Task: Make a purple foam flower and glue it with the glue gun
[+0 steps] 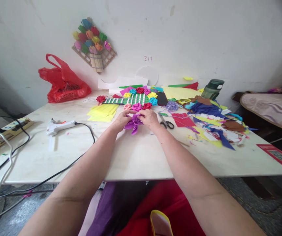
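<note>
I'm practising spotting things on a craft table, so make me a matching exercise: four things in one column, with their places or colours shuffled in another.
Things:
1. Purple piece
2. Glue gun
3. Scissors
4. Bottle

Places and colours:
A. Dark green, behind the pile of scraps
B. Held by the left hand and the right hand
C. Black-handled, to the right of the right hand
D. White, off to the left of the left hand

Pairs: 1-B, 2-D, 3-C, 4-A

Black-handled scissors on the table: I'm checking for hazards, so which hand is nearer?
The right hand, just left of the black-handled scissors. The left hand is farther left, across the purple crinkled piece.
</note>
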`<state>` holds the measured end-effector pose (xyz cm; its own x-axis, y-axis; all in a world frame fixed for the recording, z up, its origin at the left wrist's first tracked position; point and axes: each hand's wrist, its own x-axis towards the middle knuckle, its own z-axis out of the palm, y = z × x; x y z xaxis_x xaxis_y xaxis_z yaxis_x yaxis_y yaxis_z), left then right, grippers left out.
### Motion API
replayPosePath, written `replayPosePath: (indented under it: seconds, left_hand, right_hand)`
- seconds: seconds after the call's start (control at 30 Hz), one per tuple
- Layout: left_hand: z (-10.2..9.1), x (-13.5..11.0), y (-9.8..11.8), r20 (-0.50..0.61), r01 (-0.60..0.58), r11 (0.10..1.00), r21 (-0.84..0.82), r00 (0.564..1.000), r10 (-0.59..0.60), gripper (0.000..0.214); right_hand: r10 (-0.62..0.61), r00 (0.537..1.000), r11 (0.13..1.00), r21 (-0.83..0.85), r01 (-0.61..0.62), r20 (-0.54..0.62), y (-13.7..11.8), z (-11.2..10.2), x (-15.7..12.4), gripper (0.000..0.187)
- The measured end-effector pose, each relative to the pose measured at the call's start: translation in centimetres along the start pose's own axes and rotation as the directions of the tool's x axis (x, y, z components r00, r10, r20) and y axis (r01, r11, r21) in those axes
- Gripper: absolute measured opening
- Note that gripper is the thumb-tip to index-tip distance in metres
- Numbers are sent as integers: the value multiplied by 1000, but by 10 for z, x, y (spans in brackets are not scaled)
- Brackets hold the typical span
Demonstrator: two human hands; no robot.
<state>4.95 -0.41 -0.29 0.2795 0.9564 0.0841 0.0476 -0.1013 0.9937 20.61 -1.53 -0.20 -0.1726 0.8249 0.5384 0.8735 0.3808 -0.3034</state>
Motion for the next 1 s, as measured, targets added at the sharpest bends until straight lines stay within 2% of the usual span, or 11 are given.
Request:
replayPosePath:
  seconds: [0.17,0.33,0.47,0.6,0.7,0.83,0.93,1.0]
  left_hand:
    - [1,2,-3,-30,23,999,35,999,-22,15]
    - [-1,2,-2,6,30,999,-45,1000,-29,10]
    - [-1,0,0,-6,26,999,-43,1000,-26,12]
    - [0,0,0,-1,55,998,-39,998,-56,11]
    - [-1,2,0,15,76,992,-99,997,-75,6]
    - [-8,5,-1,155,179,960,-217,977,-148,14]
    - [-15,4,-3,307,133,971,-200,949,-67,27]
    - [-18,2,-4,358,107,975,-194,933,-31,34]
  right_hand:
    - [-9,1000,1000,-19,9,-9,0,0,0,21]
    - [-8,1000,1000,20,9,-25,0,0,1,20]
    - [9,1000,996,83,-7,-20,-1,0,0,20]
    - [31,999,997,65,-30,-11,-1,0,-1,21]
    - [45,999,998,45,-44,-13,-1,0,-1,21]
    - [56,998,998,-7,-56,-3,-1,-2,-1,21]
    - [67,998,997,-43,-66,13,-3,-5,-1,21]
    - [79,997,996,-48,-78,21,-4,-7,-1,21]
